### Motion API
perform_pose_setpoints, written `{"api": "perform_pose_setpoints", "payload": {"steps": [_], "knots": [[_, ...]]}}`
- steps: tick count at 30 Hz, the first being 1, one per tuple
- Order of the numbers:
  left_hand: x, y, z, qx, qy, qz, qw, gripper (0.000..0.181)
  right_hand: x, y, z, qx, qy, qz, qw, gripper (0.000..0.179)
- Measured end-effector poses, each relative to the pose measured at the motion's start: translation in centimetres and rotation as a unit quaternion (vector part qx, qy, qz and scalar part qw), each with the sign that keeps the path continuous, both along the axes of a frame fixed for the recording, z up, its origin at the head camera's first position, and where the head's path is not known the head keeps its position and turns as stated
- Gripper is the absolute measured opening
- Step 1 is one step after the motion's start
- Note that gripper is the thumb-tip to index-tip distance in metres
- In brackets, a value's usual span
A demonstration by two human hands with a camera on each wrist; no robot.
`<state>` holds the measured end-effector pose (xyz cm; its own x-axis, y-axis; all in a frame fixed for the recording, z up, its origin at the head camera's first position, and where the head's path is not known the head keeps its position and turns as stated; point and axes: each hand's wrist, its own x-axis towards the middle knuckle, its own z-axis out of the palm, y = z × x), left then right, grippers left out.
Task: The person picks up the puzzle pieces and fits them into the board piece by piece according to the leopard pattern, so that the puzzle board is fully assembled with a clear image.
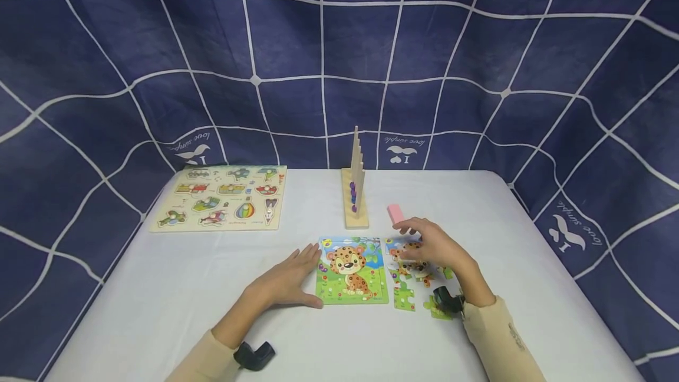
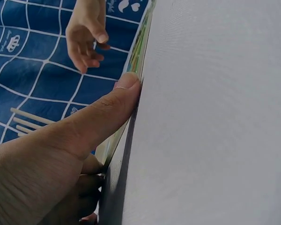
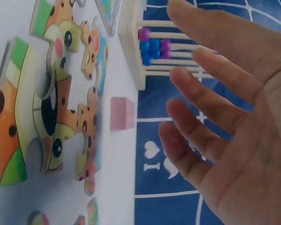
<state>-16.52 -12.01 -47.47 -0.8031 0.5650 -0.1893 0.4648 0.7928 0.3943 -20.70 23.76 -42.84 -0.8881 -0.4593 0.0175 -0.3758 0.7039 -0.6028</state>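
A square leopard-cub picture puzzle (image 1: pixel 352 273) lies flat on the white table. Along its left side rests my left hand (image 1: pixel 286 276), thumb at the lower left corner and fingers reaching toward the upper left one. In the left wrist view the thumb (image 2: pixel 107 108) lies against the board's edge. Loose jigsaw pieces (image 1: pixel 404 296) with leopard print and green grass are spread to the right of the board. Over them hovers my right hand (image 1: pixel 432 243), its fingers spread and loosely bent with nothing between them. It hides part of the pieces; more of them (image 3: pixel 51 103) show in the right wrist view.
A pink block (image 1: pixel 395 213) lies just beyond my right hand. Behind the puzzle stands a wooden peg rack (image 1: pixel 356 223) with purple and blue beads. At the back left is a wooden vehicle peg puzzle (image 1: pixel 223 199). A blue checked curtain (image 1: pixel 350 46) encloses the table.
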Motion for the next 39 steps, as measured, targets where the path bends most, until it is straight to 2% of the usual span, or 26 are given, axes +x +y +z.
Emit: {"api": "perform_pose_setpoints", "payload": {"steps": [5, 13, 18, 22, 27, 32, 39], "knots": [[-0.1, -0.1, -0.1, 0.004, 0.002, 0.001, 1.0, 0.117, -1.1, 0.6, -0.8, -0.015, -0.045, 0.0, 0.9989, 0.054], [0.2, -0.1, -0.8, -0.003, 0.001, -0.007, 1.0, 0.118, -2.2, 0.9, -3.0, -0.001, -0.098, -0.033, 0.9946, 0.05], [0.1, -0.1, -0.5, -0.007, 0.011, -0.005, 0.9999, 0.116, -2.8, 0.7, -3.5, -0.003, -0.101, -0.035, 0.9943, 0.049], [0.1, -0.1, -0.2, -0.002, 0.005, -0.003, 1.0, 0.117, -2.9, 0.5, -3.4, 0.003, -0.101, -0.037, 0.9942, 0.047], [0.1, 0.1, -0.5, 0.003, 0.0, -0.004, 1.0, 0.118, -2.6, 0.4, -3.3, 0.01, -0.099, -0.034, 0.9945, 0.041], [0.1, 0.3, -0.9, -0.011, 0.013, -0.004, 0.9998, 0.119, -2.7, 0.3, -3.4, 0.021, -0.088, -0.036, 0.9952, 0.037], [0.1, 0.3, -0.8, -0.014, 0.013, 0.001, 0.9998, 0.119, -2.9, 0.4, -3.8, 0.024, -0.07, -0.031, 0.9968, 0.034]]}}
